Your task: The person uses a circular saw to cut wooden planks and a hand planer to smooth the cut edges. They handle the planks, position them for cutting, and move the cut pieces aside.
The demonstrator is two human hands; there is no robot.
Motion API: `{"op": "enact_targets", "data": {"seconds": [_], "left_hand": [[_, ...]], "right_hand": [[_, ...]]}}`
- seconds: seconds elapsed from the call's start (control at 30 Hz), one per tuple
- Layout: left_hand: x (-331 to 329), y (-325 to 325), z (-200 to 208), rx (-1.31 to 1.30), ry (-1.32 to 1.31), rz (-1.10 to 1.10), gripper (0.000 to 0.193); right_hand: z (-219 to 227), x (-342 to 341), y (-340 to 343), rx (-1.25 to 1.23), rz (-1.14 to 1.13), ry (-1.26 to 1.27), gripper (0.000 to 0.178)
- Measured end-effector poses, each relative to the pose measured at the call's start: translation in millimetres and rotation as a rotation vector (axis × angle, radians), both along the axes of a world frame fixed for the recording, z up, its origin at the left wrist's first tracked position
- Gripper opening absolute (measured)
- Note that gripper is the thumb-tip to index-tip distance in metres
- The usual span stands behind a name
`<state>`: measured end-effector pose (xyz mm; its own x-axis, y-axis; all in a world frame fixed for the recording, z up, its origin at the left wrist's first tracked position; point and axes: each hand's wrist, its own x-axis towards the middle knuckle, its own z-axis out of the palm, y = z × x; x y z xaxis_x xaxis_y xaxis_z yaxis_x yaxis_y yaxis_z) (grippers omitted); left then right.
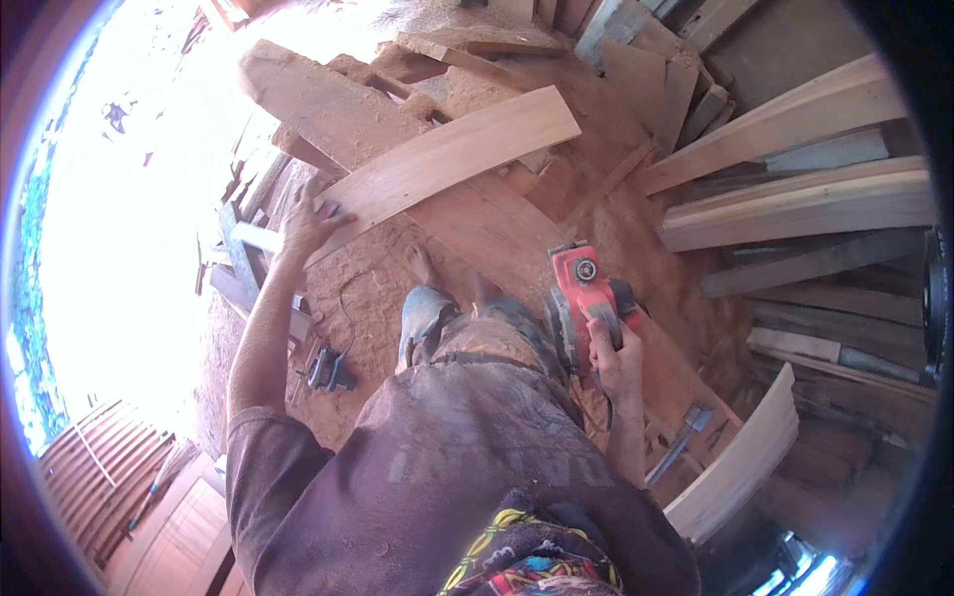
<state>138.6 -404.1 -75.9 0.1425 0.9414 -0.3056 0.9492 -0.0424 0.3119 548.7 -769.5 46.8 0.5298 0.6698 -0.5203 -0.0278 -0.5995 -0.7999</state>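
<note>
Sawdusty plank counter point(502, 230) runs diagonally over dusty ground point(363, 313); bright daylight left. Pale board point(457, 154) lies across counter, left grip point(306, 223) holding its near-left end. Right grip point(618, 356) clenched round red power planer point(578, 280), right of board. Offcuts point(634, 84) pile beyond board; timber stack point(795, 214) right; corded tool point(328, 371) on ground, left.

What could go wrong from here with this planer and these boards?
The light board lies aslant across the long plank, with the left hand at one end, so it might swivel or slip if pushed.

The red planer, in the right hand, is close to the right leg; if running, it could catch clothing.

The corded power tool on the dusty ground might trip a foot.
</note>
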Motion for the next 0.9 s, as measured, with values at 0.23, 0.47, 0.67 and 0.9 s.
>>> {"op": "enact_targets", "data": {"seconds": [0.23, 0.47, 0.67, 0.9], "left_hand": [[-46, -53, 11, -0.317, 0.095, -0.036, 0.095], [16, -194, -2, -0.678, -0.795, 0.366, 0.06], [32, -231, -20, -0.552, -1.004, 0.541, 0.034], [51, -227, -29, -0.343, -1.15, 0.759, 0.031]], "right_hand": [[-2, 25, 1, -0.046, 0.121, 0.024, 0.043], [2, 34, 10, -0.06, 0.177, 0.058, 0.04], [-6, 46, 12, -0.088, 0.218, 0.071, 0.039], [-10, 51, 14, -0.08, 0.269, 0.071, 0.038]]}}
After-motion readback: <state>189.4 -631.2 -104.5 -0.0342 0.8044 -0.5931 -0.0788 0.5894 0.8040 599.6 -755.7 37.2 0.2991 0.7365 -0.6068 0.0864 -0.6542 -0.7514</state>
